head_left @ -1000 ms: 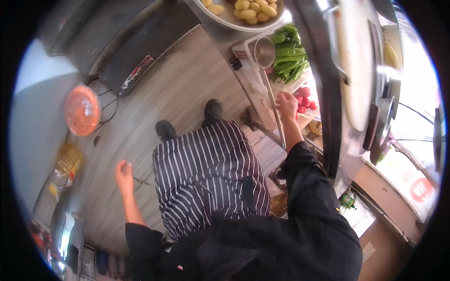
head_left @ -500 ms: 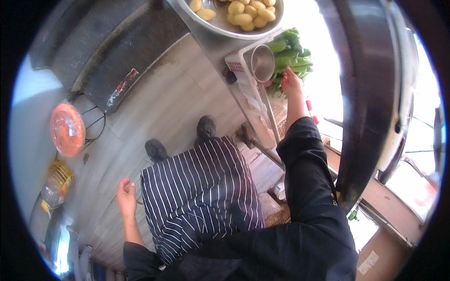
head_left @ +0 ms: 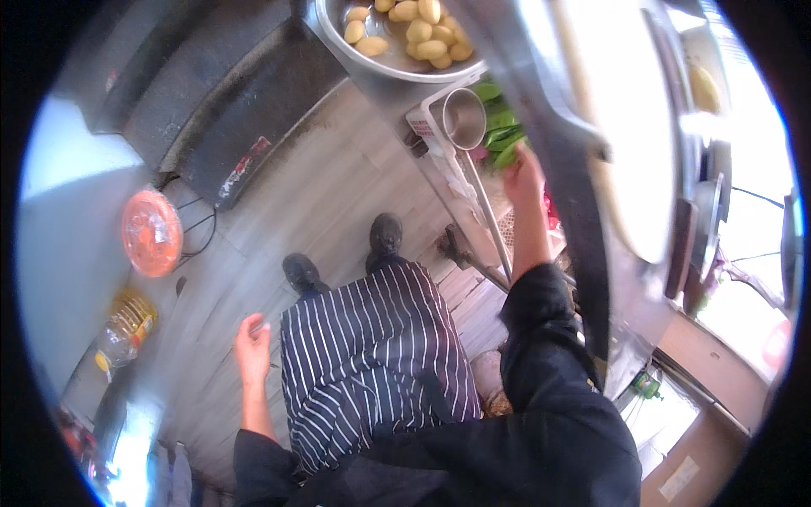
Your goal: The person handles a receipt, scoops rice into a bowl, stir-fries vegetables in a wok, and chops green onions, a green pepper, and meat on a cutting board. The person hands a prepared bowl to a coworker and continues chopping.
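My right hand (head_left: 525, 179) reaches out over the counter at the right, at the near end of a bundle of green leafy vegetables (head_left: 502, 127). Its fingers are blurred, and whether they grip a leaf I cannot tell. Just left of the greens, a round metal cup-like ladle (head_left: 464, 119) with a long handle rests by a white plastic basket (head_left: 420, 123). Beside my striped apron (head_left: 372, 355), my left hand (head_left: 253, 348) hangs low, fingers loosely bent and apart, with nothing in it. A steel shelf edge hides part of the greens.
A large metal basin (head_left: 338, 49) of peeled potatoes (head_left: 429, 34) stands at the far end of the counter. The steel shelf (head_left: 583, 194) overhangs on the right. Across the floor at left are an orange round tub (head_left: 152, 233) and a bottle of yellow oil (head_left: 127, 328).
My right hand has drawn back a little toward me from the middle of the greens. The view has shifted, and the shelf now covers more of the vegetables and basin. My left hand stays low.
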`<control>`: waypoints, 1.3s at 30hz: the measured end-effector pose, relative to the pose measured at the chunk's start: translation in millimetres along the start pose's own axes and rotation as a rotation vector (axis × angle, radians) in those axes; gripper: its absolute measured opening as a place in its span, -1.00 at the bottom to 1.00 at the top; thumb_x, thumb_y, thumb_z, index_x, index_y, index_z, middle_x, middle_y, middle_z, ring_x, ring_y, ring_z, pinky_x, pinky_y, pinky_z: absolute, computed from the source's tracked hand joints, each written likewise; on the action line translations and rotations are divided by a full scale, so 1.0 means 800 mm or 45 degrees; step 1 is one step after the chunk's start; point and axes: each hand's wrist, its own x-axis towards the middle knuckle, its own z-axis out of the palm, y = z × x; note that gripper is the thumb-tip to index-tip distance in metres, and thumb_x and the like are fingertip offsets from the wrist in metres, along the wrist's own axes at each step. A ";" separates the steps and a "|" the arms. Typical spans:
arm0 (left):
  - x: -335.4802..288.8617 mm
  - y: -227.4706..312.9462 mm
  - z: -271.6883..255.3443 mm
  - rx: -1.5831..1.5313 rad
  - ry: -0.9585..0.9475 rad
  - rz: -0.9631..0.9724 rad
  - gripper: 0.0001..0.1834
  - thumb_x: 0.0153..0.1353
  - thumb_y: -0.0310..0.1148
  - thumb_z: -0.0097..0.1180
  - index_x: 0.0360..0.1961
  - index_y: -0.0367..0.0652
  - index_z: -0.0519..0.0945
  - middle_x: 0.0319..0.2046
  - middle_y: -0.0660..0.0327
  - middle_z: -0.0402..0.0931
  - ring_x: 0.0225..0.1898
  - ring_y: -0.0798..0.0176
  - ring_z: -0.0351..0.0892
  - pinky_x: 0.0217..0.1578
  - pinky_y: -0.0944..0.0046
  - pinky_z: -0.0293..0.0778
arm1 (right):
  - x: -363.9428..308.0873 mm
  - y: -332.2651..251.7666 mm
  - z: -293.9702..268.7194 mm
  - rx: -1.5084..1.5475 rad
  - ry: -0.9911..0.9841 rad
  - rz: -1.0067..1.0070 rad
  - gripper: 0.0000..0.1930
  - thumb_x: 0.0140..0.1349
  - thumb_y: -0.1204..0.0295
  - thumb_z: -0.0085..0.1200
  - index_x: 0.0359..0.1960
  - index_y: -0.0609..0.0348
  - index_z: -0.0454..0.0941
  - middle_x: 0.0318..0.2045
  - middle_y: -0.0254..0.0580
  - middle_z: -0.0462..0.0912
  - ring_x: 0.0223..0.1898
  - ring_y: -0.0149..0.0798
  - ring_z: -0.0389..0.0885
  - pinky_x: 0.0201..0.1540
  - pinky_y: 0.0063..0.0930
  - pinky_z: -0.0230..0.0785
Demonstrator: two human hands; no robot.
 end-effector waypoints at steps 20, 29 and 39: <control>-0.341 0.431 -0.102 1.125 -1.022 1.489 -0.45 0.12 -0.21 0.52 0.12 -0.05 0.60 -0.16 -0.08 0.76 -0.04 -0.27 0.76 -0.07 -0.16 0.64 | -0.776 -0.200 0.209 -1.605 -0.722 -0.335 -0.60 0.57 0.09 0.07 -0.09 0.23 0.70 -0.28 0.22 0.76 -0.16 0.32 0.76 -0.04 0.16 0.58; -0.513 0.332 -0.063 1.431 -1.531 1.764 -0.62 0.11 -0.19 0.47 -0.08 -0.07 0.70 -0.36 -0.09 0.74 -0.23 -0.31 0.76 -0.20 -0.21 0.65 | -1.004 -0.143 0.087 -1.126 -0.791 0.139 -0.64 0.58 0.16 0.11 -0.23 0.19 0.75 -0.45 -0.27 0.77 -0.39 -0.26 0.73 -0.24 -0.22 0.55; -0.625 0.228 0.008 1.917 -2.007 1.729 -0.64 0.15 -0.12 0.51 -0.12 -0.06 0.75 -0.36 -0.06 0.75 -0.26 -0.29 0.76 -0.21 -0.18 0.64 | -1.176 -0.015 0.011 -0.545 -0.245 0.151 -0.67 0.52 0.22 0.15 -0.33 0.22 0.74 -0.58 -0.29 0.70 -0.49 -0.25 0.68 -0.30 -0.25 0.51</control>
